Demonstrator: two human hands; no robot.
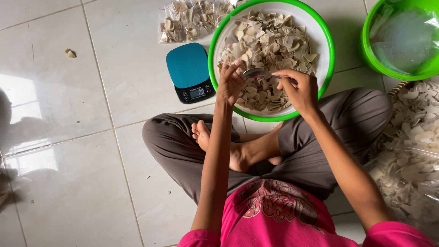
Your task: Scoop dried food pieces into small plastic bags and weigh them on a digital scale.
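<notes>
Head view: right hand grip holds spoon — left hand grip narrow in chip bowl.

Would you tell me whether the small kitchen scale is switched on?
On: the scale shows lit digits on its display.

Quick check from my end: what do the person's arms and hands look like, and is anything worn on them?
Both arms are bare from the short pink sleeves down. The left hand and right hand wear no gloves, and no rings, watch or bracelets show. The sleeves belong to a pink shirt with a printed front.
</notes>
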